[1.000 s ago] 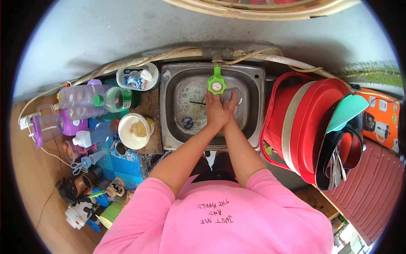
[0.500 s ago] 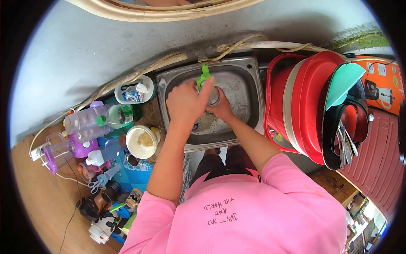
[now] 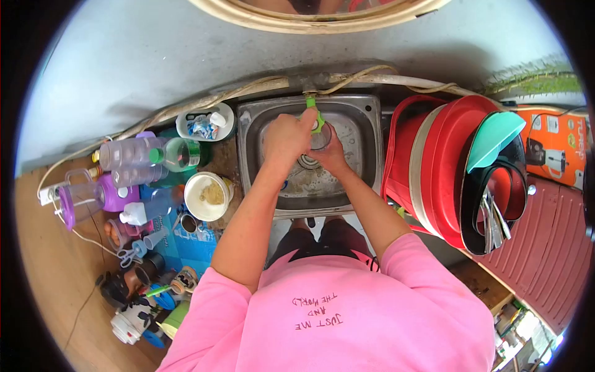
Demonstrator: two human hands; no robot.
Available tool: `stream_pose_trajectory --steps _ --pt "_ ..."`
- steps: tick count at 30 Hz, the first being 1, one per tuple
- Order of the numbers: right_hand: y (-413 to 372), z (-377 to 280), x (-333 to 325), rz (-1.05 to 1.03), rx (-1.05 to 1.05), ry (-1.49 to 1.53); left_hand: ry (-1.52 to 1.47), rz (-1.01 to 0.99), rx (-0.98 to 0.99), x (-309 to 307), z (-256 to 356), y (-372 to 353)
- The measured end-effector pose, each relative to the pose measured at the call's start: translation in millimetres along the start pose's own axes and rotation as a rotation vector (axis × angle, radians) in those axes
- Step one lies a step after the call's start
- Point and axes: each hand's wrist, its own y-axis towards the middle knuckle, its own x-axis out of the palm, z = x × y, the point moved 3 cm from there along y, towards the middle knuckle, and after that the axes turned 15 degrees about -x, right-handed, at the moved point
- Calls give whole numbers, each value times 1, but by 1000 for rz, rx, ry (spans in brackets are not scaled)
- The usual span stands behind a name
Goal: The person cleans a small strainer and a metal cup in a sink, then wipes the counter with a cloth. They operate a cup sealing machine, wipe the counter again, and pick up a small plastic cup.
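Note:
Over the metal sink [image 3: 364,180], my right hand [image 3: 333,154] is wrapped round a clear glass [image 3: 321,137], below the green faucet [image 3: 310,103]. My left hand [image 3: 286,139] is raised at the faucet, its thumb and fingertips beside the green handle. What its fingers grip, if anything, is partly hidden behind the hand. The drain shows just below the glass, and the sink bottom looks wet.
Left of the sink stand a white tub [image 3: 207,196], an oval container [image 3: 205,121], a green bottle [image 3: 175,154] and a purple blender [image 3: 118,192]. Large red basins [image 3: 446,167] and a black container with cutlery [image 3: 494,229] stand on the right. A pipe [image 3: 248,90] runs along the wall.
The camera view has shifted, so the sink appears slightly lower and farther right. Both hands remain at the faucet and the glass, with the glass still held under the faucet.

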Motion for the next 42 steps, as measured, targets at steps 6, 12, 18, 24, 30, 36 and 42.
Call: stream_pose_trajectory --steps 6,12,18,24,30,36,42 --pt "-5 -4 -10 -17 13 157 274 338 32 -7 22 -33" --pt "-25 -18 -53 -466 237 -483 613 396 348 -18 26 -40" --pt "-55 -37 -51 -1143 488 -1240 487 342 332 -40 -40 -19" --pt "-68 -6 -27 -1445 711 -1326 274 333 293 -39 -33 -23" --pt "-49 -31 -13 -1463 810 -1235 563 318 401 -30 20 -49" --pt "-25 32 -26 -898 161 -803 578 285 329 -16 26 -25" --pt "11 33 -1 -254 21 -204 -270 -295 -65 6 -8 -5"
